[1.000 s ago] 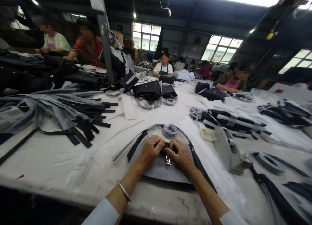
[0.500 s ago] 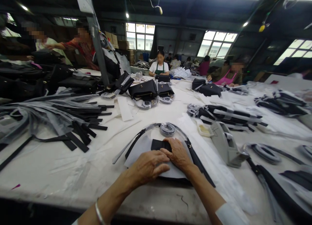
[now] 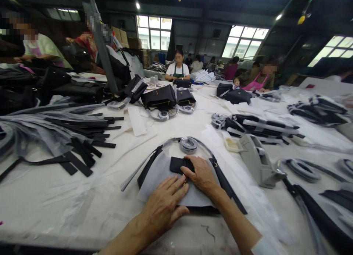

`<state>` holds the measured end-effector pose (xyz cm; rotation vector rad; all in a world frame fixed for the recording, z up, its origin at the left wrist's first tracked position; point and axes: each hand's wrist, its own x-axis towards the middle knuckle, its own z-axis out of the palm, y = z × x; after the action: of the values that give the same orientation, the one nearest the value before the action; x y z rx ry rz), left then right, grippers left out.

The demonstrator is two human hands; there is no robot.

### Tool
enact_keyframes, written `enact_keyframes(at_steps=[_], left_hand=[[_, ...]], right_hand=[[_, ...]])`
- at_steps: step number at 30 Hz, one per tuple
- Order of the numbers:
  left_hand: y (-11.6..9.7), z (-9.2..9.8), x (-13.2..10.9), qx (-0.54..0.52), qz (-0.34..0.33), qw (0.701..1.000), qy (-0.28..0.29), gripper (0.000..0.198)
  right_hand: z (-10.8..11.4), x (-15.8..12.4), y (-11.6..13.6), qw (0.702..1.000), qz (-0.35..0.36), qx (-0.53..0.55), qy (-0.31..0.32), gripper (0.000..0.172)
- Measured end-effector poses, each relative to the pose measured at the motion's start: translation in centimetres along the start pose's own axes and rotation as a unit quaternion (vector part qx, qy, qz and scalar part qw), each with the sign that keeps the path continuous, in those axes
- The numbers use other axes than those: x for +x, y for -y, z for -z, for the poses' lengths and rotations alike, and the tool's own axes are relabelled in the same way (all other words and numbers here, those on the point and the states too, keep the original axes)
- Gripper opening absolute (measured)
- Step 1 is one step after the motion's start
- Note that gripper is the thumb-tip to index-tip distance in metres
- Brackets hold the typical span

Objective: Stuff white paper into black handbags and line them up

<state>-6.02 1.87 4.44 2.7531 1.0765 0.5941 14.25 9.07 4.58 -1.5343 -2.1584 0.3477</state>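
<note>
A black handbag [image 3: 143,173] lies in front of me with a pale grey protective sheet [image 3: 154,174] over its face. My left hand [image 3: 165,198] rests flat on the sheet, fingers spread, holding nothing. On the short black flap [image 3: 176,164] at the bag's upper middle, my right hand [image 3: 201,173] has its thumb and curled fingers closed on the right end. A small gold-coloured fitting [image 3: 184,179] shows by my left fingertips. Beyond the flap sits a coiled, wrapped strap [image 3: 188,145], within the arch of the bag's handle.
Wrapped black straps [image 3: 82,152] spread across the left of the white table [image 3: 110,207]. A grey tape dispenser [image 3: 256,161] and a small tray [image 3: 232,144] stand to the right. Finished black bags [image 3: 160,96] lie farther back, where several co-workers sit or stand.
My left hand has come down from above the bag and spread flat on the sheet, nearer to me. My right hand stays at the flap. The view has shifted slightly.
</note>
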Motion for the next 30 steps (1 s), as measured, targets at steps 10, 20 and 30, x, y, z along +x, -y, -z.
enact_keyframes(at_steps=[10, 20, 30], left_hand=[[0.1, -0.2, 0.0, 0.024, 0.002, 1.000, 0.010, 0.068], [-0.1, 0.0, 1.1, -0.003, 0.020, 0.999, 0.044, 0.052], [0.4, 0.9, 0.7, -0.061, 0.017, 0.996, 0.060, 0.050]], right_hand=[[-0.4, -0.2, -0.3, 1.000, -0.002, -0.011, 0.004, 0.039], [0.5, 0.2, 0.2, 0.999, -0.006, -0.015, 0.033, 0.038], [9.4, -3.3, -0.8, 0.946, 0.010, -0.277, 0.165, 0.015]])
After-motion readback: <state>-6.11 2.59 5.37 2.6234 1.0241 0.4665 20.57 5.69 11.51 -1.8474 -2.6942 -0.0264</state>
